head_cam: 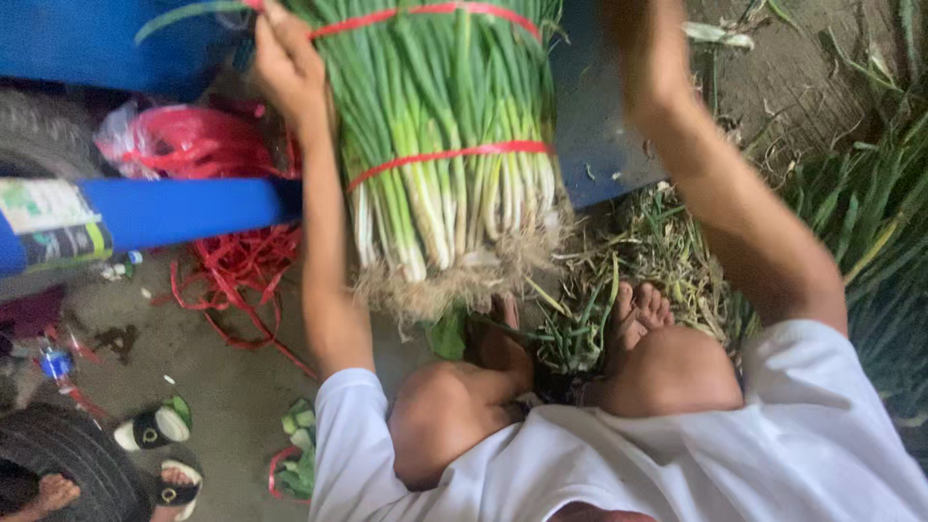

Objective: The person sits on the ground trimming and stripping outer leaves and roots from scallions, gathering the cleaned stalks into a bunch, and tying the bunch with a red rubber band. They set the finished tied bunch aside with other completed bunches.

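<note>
Left grip (288,60) pinches the red band (425,14) at the upper left of the scallion bunch (449,145), fingers curled tight on the strip near the top edge of the head view. Right hand (646,48) reaches up on the far side of the bunch, but its fingers run out of frame, so I cannot tell whether it is closed on anything. The bunch stands upright against a blue surface (599,126), roots down, just above the person's bare feet (570,324), between the two forearms.

To tie well, my judgement is that the upper band should be drawn snug and level with the lower band (449,153), tight enough to bite slightly without bruising the stalks, while the other hand steadies the bunch so it does not lean.

Stalks are smooth, slender and glossy, green above and paling to white near the base, ending in a pale, fuzzy mat of roots. Both bands are thin, flat plastic strips (shiny, ribbon-like). A tangle of red strips (237,266) lies on the grey floor (213,387) to the left. Limp trimmings (657,251) are heaped by the feet, and loose scallions (870,222) lie at right. A sandal (155,425) sits at lower left.
</note>
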